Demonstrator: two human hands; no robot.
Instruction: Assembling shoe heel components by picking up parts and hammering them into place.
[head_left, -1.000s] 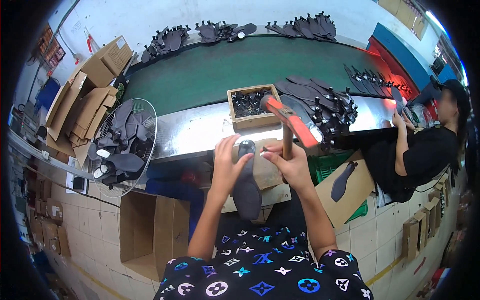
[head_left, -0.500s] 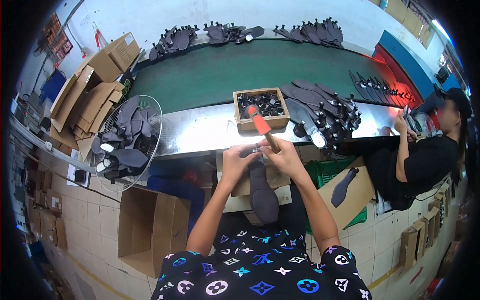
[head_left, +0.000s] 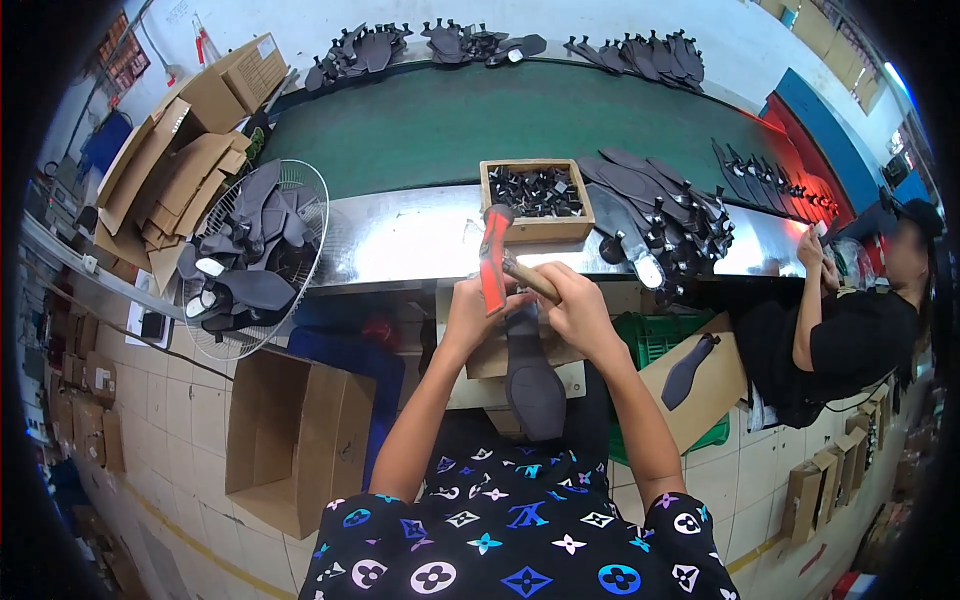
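Note:
A dark grey shoe sole (head_left: 535, 388) lies lengthwise before me, its wide toe part nearest my body. My left hand (head_left: 474, 318) is closed at its narrow heel end, with the fingertips partly hidden by a hammer. That hammer (head_left: 494, 265) has a red head, tilted above my left fingers. Its wooden handle is gripped by my right hand (head_left: 582, 312), which is closed just right of the heel end. Under the sole is a pale work stand (head_left: 572, 382) with brown board on it. Beyond my hands, a wooden box (head_left: 548, 231) holds small black pieces.
A metal ledge (head_left: 400, 240) borders a green conveyor belt (head_left: 420, 130). Heeled soles (head_left: 655, 205) are piled right of the box. A wire basket (head_left: 322, 235) of soles stands left, above an open carton (head_left: 270, 430). At right, another person (head_left: 850, 330) sits beside cardboard (head_left: 715, 400) bearing one sole.
The hammer head has dropped and swung left, from above the heel end to over my left fingers. My right hand has turned with the handle. The view has shifted slightly.

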